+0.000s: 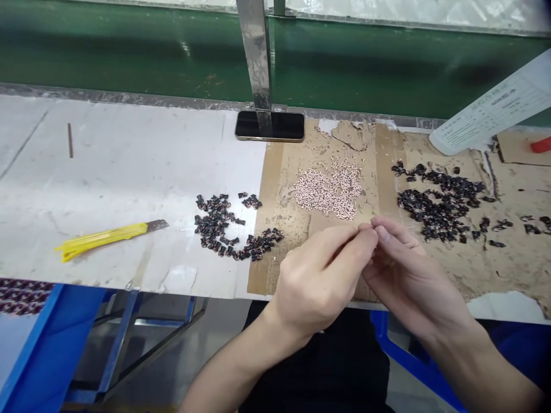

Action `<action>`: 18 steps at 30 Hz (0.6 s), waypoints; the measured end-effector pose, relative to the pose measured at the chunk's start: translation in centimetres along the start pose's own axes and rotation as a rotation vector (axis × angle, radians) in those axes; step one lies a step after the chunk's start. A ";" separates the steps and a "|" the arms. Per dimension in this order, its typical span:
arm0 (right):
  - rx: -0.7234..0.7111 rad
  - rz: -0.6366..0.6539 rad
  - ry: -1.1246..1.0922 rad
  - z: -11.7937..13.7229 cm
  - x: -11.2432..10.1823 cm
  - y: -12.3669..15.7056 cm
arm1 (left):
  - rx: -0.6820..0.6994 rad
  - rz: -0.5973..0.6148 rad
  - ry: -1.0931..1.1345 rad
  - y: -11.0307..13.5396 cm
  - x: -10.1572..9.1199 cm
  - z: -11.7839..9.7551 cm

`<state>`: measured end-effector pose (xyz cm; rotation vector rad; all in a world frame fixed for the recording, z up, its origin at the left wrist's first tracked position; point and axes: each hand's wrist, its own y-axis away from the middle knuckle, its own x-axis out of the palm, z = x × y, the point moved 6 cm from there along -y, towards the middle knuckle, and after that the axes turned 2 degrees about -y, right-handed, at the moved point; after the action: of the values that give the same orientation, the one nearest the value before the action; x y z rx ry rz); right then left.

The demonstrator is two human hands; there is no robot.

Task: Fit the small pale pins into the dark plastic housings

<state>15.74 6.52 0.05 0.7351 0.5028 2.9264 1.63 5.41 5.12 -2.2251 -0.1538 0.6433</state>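
My left hand (321,281) and my right hand (408,275) meet above the near part of a worn cardboard sheet (473,269), their fingertips pressed together. Whatever lies between the fingertips is too small or hidden to make out. Just beyond them is a heap of tiny pale pink pieces (328,193). To the right lies a larger scatter of small black and copper parts (439,201), and a smaller scatter of similar parts (217,223) lies to the left of my hands.
A yellow utility knife (109,236) lies on the white bench top (129,172). Behind stand a black phone (270,126) and a steel upright (256,51). A printed paper sheet (491,109) lies back right, near a red object (541,144). Blue frame bars (51,344) run below the bench.
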 end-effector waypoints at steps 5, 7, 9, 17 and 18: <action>-0.237 -0.091 0.142 0.1 -0.9 0.9 | 0.005 0.024 -0.053 0.0 0.0 0.3; -0.304 -0.078 0.229 0.2 -1.1 1.3 | -0.043 0.044 -0.001 0.1 0.0 0.6; -0.345 -0.047 0.299 0.2 -1.1 1.5 | -0.125 0.081 0.079 0.3 0.1 1.0; -0.468 0.009 0.496 1.1 -0.2 2.2 | -0.242 0.117 0.186 1.1 -0.1 1.4; -0.484 0.014 0.527 1.3 0.0 2.3 | -0.238 0.127 0.176 1.1 -0.1 1.3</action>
<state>16.35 4.72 1.85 -0.0922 -0.1945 3.0410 0.75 5.50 3.61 -2.5247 0.0014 0.5155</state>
